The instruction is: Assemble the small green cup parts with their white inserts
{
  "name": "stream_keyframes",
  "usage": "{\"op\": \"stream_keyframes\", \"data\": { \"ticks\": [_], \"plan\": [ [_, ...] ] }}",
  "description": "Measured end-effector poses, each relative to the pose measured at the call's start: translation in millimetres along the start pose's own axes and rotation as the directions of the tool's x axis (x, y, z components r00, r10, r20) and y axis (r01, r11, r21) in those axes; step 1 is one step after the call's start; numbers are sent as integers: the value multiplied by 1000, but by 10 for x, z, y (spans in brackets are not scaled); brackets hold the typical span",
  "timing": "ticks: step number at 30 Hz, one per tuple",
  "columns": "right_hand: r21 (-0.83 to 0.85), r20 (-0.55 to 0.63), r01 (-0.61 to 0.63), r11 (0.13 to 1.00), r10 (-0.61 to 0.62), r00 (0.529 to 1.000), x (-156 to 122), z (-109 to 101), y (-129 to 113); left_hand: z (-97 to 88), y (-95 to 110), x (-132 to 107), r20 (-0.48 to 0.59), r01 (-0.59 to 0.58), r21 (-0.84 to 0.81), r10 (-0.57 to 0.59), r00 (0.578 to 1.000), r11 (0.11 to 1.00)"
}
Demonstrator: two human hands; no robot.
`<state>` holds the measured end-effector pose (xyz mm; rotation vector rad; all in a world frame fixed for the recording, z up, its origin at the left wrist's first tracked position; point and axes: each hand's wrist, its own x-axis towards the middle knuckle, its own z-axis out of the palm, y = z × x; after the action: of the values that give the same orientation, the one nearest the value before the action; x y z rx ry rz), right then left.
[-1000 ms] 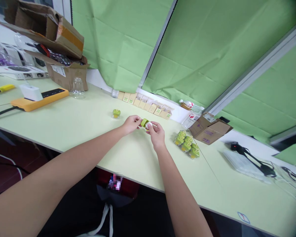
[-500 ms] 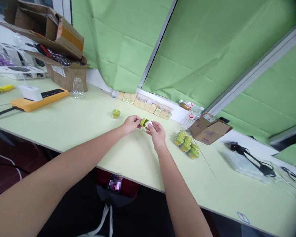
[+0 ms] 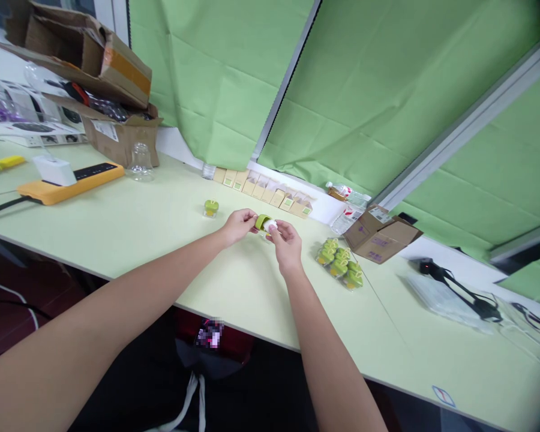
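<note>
Between thumb and fingers, my left hand (image 3: 240, 226) grips a green lid (image 3: 261, 220), which is tilted with its inside toward me. My right hand (image 3: 288, 245) pinches a small round white piece (image 3: 270, 224) at the lid's opening. Whether the piece sits in the lid or just touches it, I cannot tell. Something clear and yellow shows below the lid, mostly hidden by my fingers. A small clear container with a green lid (image 3: 211, 207) stands left of my hands. Several similar green-lidded containers (image 3: 339, 264) are grouped to the right.
Along the wall runs a row of small cardboard boxes (image 3: 261, 191). On the left are an orange power strip (image 3: 85, 183), a clear plastic jar (image 3: 141, 162) and a large carton (image 3: 121, 141). Plastic bottles (image 3: 345, 219), an open carton (image 3: 380, 235) and a black strap device (image 3: 463, 291) lie right.
The white piece is turned slightly and sits a little lower against the green lid. Both hands stay almost in place, and the surrounding things have not moved.
</note>
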<state>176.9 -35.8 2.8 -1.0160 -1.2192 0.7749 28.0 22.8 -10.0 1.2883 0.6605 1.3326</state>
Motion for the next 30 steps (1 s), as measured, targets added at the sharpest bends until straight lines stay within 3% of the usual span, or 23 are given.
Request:
{"op": "stream_keyframes", "data": {
  "ticks": [10, 16, 24, 30],
  "plan": [
    [-28, 8, 35, 999, -35, 999, -19, 7, -11, 18, 27, -25, 0, -77, 2, 77, 997, 997],
    [-121, 2, 43, 992, -43, 999, -38, 7, 47, 46, 16, -63, -20, -30, -9, 30, 999, 1000],
    [-422, -10, 197, 885, -222, 975, -119, 46, -23, 89, 45, -87, -35, 51, -65, -54, 998, 997],
    [-457, 65, 318, 831, -325, 943, -134, 54, -56, 101, 64, -88, -35, 105, -97, -109, 993, 990]
  ]
}}
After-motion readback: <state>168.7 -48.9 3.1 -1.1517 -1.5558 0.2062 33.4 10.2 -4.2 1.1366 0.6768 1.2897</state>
